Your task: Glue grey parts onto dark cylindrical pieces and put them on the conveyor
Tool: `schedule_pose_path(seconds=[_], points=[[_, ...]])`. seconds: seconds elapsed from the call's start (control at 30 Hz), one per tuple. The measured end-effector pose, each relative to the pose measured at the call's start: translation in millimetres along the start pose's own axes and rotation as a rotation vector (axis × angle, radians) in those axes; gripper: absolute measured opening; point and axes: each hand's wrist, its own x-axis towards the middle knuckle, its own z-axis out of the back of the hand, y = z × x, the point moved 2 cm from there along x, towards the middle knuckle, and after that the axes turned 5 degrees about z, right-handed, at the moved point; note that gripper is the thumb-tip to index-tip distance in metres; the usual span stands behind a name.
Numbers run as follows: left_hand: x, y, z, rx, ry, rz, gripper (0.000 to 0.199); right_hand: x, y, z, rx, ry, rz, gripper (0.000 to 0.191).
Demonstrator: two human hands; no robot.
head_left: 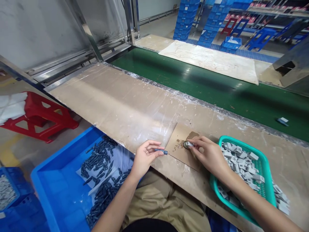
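My left hand [149, 154] pinches a small dark blue-grey plastic part [165, 152], its end pointing right past the fingertips. My right hand [205, 149] is closed on a small light-grey block [189, 144], which it holds at a small round dark dish [185, 145]; whether the block touches what is inside I cannot tell. The dish rests on a brown cardboard sheet [178, 138] with wet spots. Under my right forearm stands a green basket [269, 174] of grey blocks. Left of me, a blue bin [60, 180] contains many dark slim parts [98, 161].
Beyond the worktable [116, 100] runs a green conveyor belt [154, 67], with one dark-and-white piece [283, 121] on it. Loose grey blocks [281, 196] lie right of the basket. A red stool [45, 116] stands at left; blue crates [185, 19] are stacked behind.
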Motion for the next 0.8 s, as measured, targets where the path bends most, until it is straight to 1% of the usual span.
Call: schedule_pose_path(seconds=[0.07, 0.13, 0.2, 0.27, 0.33, 0.4, 0.5, 0.6, 0.73, 0.8], points=[[-0.4, 3.3, -8.7, -0.166, 0.000, 0.063, 0.035, -0.8, 4.2, 5.2, 0.199, -0.013, -0.124, 0.026], [-0.7, 6.6, -18.1, -0.280, -0.005, 0.101, 0.040, -2.9, 11.7, 10.7, 0.434, -0.010, -0.258, 0.031], [-1.3, 7.1, -26.2, -0.298, -0.018, 0.094, 0.044, -6.5, 22.9, 15.8, 0.621, 0.000, -0.348, 0.035], [-2.4, 3.6, -32.3, -0.244, -0.020, 0.052, 0.044, -11.5, 35.6, 19.8, 0.720, 0.001, -0.390, 0.036], [-3.5, -2.3, -36.0, -0.187, -0.010, 0.000, 0.037, -17.1, 46.9, 21.7, 0.765, -0.009, -0.409, 0.035], [-4.0, -7.3, -37.6, -0.192, 0.008, -0.025, 0.031, -22.5, 54.4, 21.8, 0.794, -0.041, -0.410, 0.033], [-3.7, -9.7, -38.6, -0.251, 0.040, -0.003, 0.034, -29.1, 59.0, 20.2, 0.824, -0.100, -0.384, 0.028], [-4.5, -7.9, -41.4, -0.264, 0.052, 0.006, 0.035, -34.2, 61.4, 18.5, 0.799, -0.119, -0.354, 0.026], [-7.6, -0.9, -51.2, -0.324, 0.118, 0.032, 0.031, -38.9, 66.2, 13.8, 0.824, -0.161, -0.335, 0.026], [-8.7, 3.1, -54.7, -0.358, 0.098, 0.025, 0.030, -40.4, 66.3, 9.2, 0.879, -0.175, -0.353, 0.025]])
